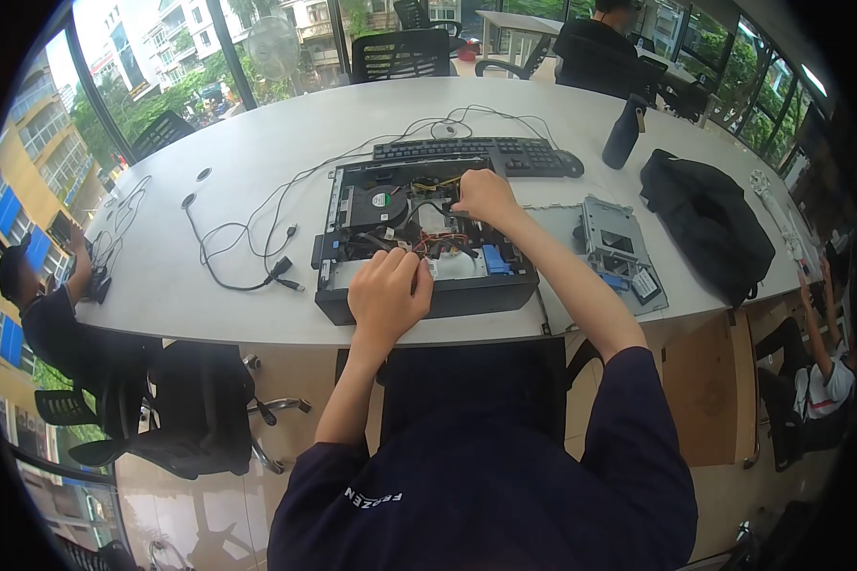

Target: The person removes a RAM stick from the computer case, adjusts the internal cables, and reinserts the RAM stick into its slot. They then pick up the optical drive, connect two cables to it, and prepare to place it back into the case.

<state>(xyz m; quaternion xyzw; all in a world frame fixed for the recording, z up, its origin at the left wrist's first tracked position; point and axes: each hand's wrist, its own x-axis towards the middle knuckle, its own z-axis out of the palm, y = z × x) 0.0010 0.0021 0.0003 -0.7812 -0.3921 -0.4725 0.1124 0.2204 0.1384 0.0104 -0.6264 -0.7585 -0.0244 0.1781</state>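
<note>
Computer [471, 296] lies flat, open side up, seemingly for access
Mid-frame, left hand [388, 293] and right hand [487, 198] curl inward; grips cannot be told.

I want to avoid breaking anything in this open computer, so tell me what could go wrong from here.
The left hand is close to the bunched wires, so a finger might snag one and loosen it. The computer case sits near the front edge of the table; a hard pull towards the body could tip it off. The right forearm crosses the removed panel and might knock it.
</note>
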